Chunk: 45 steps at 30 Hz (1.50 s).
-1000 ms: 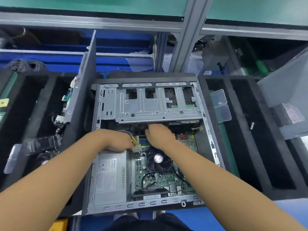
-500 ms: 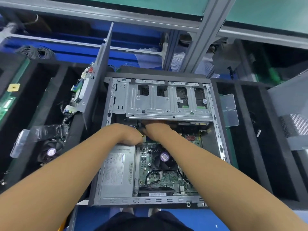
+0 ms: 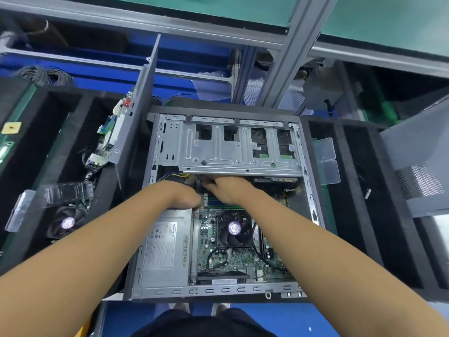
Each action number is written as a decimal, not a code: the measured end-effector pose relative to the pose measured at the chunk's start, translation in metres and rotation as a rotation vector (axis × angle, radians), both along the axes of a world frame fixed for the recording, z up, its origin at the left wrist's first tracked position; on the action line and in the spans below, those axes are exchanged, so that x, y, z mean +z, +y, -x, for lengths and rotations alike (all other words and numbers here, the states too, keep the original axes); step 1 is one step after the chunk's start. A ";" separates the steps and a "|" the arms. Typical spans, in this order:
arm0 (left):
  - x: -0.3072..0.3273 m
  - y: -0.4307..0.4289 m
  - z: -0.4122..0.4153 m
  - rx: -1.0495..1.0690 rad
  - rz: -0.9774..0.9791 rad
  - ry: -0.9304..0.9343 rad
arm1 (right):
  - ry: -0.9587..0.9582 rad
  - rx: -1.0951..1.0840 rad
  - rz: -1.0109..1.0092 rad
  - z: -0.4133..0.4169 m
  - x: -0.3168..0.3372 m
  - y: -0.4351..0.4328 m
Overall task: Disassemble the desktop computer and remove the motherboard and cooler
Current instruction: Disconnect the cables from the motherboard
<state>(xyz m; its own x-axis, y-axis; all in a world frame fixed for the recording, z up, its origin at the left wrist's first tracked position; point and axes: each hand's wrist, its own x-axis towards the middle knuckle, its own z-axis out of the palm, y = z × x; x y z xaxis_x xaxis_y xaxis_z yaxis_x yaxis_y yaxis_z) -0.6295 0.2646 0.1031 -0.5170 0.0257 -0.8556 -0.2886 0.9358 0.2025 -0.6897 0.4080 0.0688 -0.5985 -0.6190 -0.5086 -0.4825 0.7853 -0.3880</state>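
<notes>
The open desktop case (image 3: 309, 190) lies flat in front of me. Inside it sit the green motherboard (image 3: 233, 260), the black cooler fan (image 3: 234, 227) and the grey power supply (image 3: 165, 249). A metal drive cage (image 3: 240, 147) spans the far half. My left hand (image 3: 179, 193) is curled at the board's far left corner, its fingertips hidden. My right hand (image 3: 229, 190) meets it there, fingers pinching a connector on the yellow and black power cable (image 3: 181, 176) under the cage's edge.
Black foam trays flank the case. The left tray (image 3: 29, 147) holds a loose fan (image 3: 68, 223), a plastic bag (image 3: 63, 193) and an upright grey panel (image 3: 138, 105) carrying circuit boards. Clear plastic lids (image 3: 325, 152) and a mesh panel (image 3: 420, 154) sit right. A frame post (image 3: 284, 57) rises behind.
Both hands have slid farther away from me, up to the drive cage's edge. The white connector seen beside my left hand a second ago is now covered.
</notes>
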 end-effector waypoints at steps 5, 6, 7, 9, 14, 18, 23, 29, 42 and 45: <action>-0.003 -0.001 0.005 -0.075 -0.022 0.084 | 0.074 0.017 -0.043 -0.008 0.005 0.030; -0.005 -0.001 0.006 -0.072 -0.057 0.085 | 0.092 0.035 -0.089 -0.008 0.007 0.034; -0.007 0.000 0.007 -0.076 -0.088 0.078 | 0.110 0.050 -0.150 -0.009 0.009 0.037; -0.010 0.003 0.009 -0.089 -0.124 0.064 | 0.139 0.050 -0.235 -0.014 0.010 0.039; -0.024 0.006 0.010 -0.144 -0.062 0.069 | 0.156 0.101 -0.009 -0.034 0.023 0.023; -0.028 0.004 0.010 -0.193 0.018 0.079 | 0.125 0.306 -0.086 -0.051 0.023 0.007; -0.027 0.002 0.009 -0.220 0.043 0.050 | 0.358 0.434 -0.248 -0.063 0.009 -0.011; -0.025 0.001 0.009 -0.212 0.024 0.025 | 0.434 0.398 -0.318 -0.066 0.003 -0.017; -0.022 0.003 0.009 -0.225 0.076 0.043 | 0.228 0.122 0.040 -0.061 0.000 -0.005; -0.021 0.006 0.010 -0.220 0.090 0.055 | 0.180 0.115 0.135 -0.059 0.011 0.004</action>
